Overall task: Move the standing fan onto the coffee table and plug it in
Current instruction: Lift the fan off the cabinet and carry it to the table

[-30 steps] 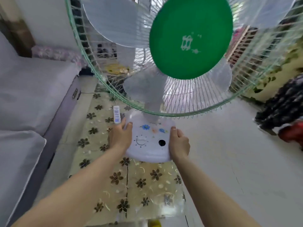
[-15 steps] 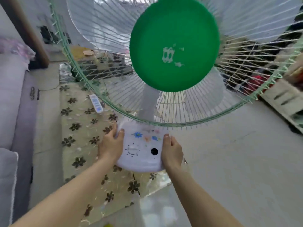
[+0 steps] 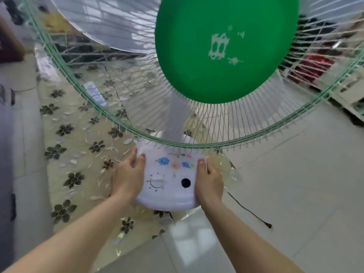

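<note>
The fan [image 3: 224,50] has a green centre disc, a wire cage with a green rim and clear blades. Its white base [image 3: 169,182], with flower stickers, a dial and a black hole, is over the near right corner of the coffee table [image 3: 78,154], which wears a flowered cloth. Whether the base rests on the table I cannot tell. My left hand [image 3: 128,178] grips the base's left side, my right hand [image 3: 208,182] its right side. The black cord [image 3: 248,209] trails over the floor to the right, its plug [image 3: 268,225] lying loose.
A white remote [image 3: 94,93] lies on the table behind the cage. A grey sofa [image 3: 6,174] edges the left side. Pale floor tiles [image 3: 295,184] spread to the right. Shelving and red items [image 3: 315,66] show blurred at the far right.
The fan and both hands have come closer and lower toward the table's near right corner. The cord and plug have come into view on the floor.
</note>
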